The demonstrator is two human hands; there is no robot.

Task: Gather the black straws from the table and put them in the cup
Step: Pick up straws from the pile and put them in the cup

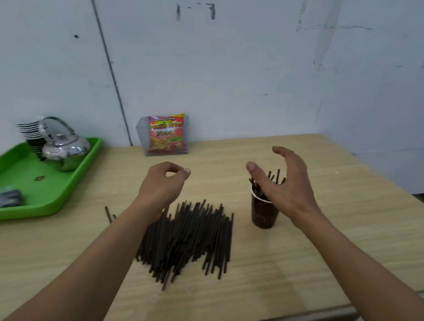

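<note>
The right hand (283, 185) spreads over the cup (262, 215); left hand (163, 183) curled, seemingly empty.

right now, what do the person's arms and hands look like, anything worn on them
The left hand and the right hand are both bare: no gloves, and no ring shows. No sleeve reaches into view on either arm, and neither wrist carries a watch or bracelet.
</note>
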